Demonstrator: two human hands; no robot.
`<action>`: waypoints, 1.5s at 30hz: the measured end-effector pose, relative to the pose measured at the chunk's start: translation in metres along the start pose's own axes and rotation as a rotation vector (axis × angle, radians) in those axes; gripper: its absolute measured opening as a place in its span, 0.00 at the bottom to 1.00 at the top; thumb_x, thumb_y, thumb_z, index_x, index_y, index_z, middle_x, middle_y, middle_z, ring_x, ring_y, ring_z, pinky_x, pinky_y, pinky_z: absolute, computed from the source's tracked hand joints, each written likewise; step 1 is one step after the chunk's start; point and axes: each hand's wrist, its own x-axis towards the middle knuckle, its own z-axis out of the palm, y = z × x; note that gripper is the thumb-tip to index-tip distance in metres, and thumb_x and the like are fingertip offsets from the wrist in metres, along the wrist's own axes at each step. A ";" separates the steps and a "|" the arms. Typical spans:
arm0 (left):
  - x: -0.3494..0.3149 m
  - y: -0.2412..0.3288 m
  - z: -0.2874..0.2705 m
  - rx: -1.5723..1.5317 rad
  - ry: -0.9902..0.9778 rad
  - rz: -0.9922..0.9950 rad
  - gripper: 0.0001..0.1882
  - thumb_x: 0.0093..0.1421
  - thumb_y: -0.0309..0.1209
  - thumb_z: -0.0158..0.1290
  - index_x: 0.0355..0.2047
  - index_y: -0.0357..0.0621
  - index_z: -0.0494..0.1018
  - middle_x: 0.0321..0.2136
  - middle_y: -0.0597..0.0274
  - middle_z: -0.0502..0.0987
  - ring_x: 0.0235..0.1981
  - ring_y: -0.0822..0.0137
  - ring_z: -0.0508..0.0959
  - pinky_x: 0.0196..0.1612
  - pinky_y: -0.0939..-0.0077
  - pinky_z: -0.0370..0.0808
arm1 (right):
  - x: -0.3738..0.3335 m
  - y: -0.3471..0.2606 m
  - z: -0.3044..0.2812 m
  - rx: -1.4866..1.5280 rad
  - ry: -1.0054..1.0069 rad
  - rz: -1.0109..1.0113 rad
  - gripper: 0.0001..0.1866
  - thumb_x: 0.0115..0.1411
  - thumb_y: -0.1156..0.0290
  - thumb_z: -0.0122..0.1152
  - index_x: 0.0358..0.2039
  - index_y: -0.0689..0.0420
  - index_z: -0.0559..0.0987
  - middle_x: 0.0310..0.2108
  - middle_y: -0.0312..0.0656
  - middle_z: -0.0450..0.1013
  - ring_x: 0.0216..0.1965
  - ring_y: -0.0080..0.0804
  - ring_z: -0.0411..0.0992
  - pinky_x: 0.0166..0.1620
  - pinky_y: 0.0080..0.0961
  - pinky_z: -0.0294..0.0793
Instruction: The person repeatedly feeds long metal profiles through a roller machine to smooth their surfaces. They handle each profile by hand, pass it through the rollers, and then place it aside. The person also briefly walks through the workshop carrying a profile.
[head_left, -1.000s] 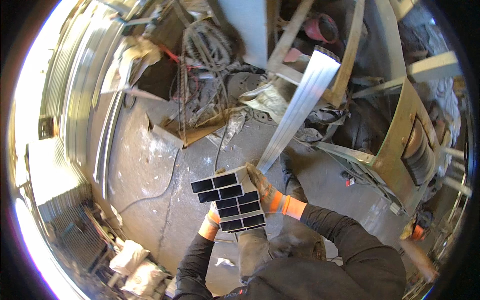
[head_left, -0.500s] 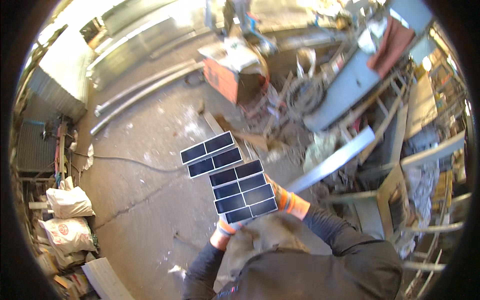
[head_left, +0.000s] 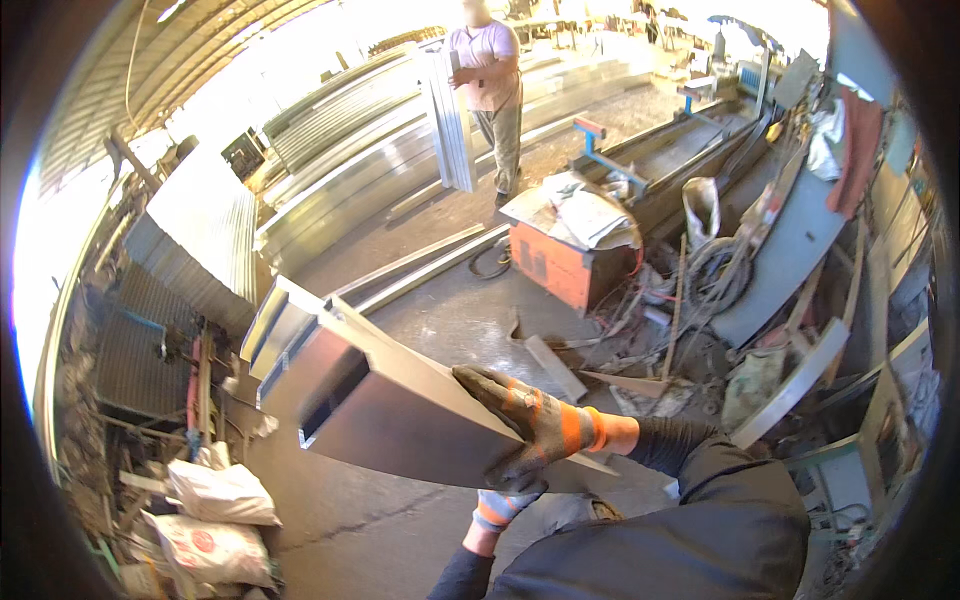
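Observation:
A bundle of several grey box-shaped metal profiles (head_left: 420,420) slants up and leftward in front of me, with hollow rectangular ends showing at the far left. My right hand (head_left: 530,420), in a black glove with an orange cuff, is closed round the near part of the bundle from above and its right side. Below it, my left hand (head_left: 503,507), in a grey and orange glove, holds the bundle's near underside; its fingers are mostly hidden.
A person (head_left: 488,90) stands beyond, holding a tall stack of metal profiles (head_left: 448,120). An orange box (head_left: 548,265) with cloths on top stands ahead. Long metal lengths (head_left: 430,265) lie on the floor. White sacks (head_left: 215,545) sit at left; scrap and a coiled cable (head_left: 718,280) crowd the right.
The bundle has swung from end-on to a leftward slant, showing its long side. My right hand has come across it. The view has lifted, bringing the other person into sight.

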 end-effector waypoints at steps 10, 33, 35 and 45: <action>0.171 -0.245 -0.247 -1.081 0.648 -0.472 0.29 0.77 0.46 0.60 0.70 0.43 0.75 0.64 0.54 0.81 0.65 0.53 0.80 0.70 0.48 0.77 | 0.384 0.261 0.014 -0.127 0.064 -0.089 0.62 0.67 0.29 0.68 0.85 0.60 0.56 0.84 0.69 0.51 0.83 0.69 0.53 0.81 0.57 0.56; 0.466 -0.771 -0.882 -1.208 0.817 -0.631 0.35 0.78 0.59 0.55 0.72 0.48 0.70 0.66 0.59 0.77 0.67 0.56 0.75 0.72 0.54 0.71 | 0.863 0.748 0.258 0.269 -0.212 0.520 0.77 0.51 0.40 0.86 0.88 0.57 0.47 0.86 0.59 0.50 0.87 0.53 0.46 0.84 0.47 0.51; 0.519 -0.835 -0.921 -1.192 0.706 -0.535 0.35 0.79 0.59 0.54 0.74 0.49 0.69 0.66 0.61 0.76 0.67 0.59 0.74 0.73 0.56 0.69 | 0.917 0.792 0.247 0.464 -0.123 0.607 0.75 0.50 0.51 0.89 0.88 0.56 0.48 0.85 0.54 0.54 0.86 0.42 0.50 0.84 0.46 0.52; 0.805 -1.180 -1.069 -0.898 0.182 -0.702 0.48 0.76 0.66 0.55 0.86 0.62 0.52 0.80 0.64 0.62 0.78 0.56 0.66 0.76 0.44 0.69 | 1.137 1.107 0.182 1.066 0.166 0.595 0.68 0.60 0.61 0.88 0.88 0.54 0.48 0.85 0.43 0.56 0.82 0.32 0.55 0.81 0.40 0.57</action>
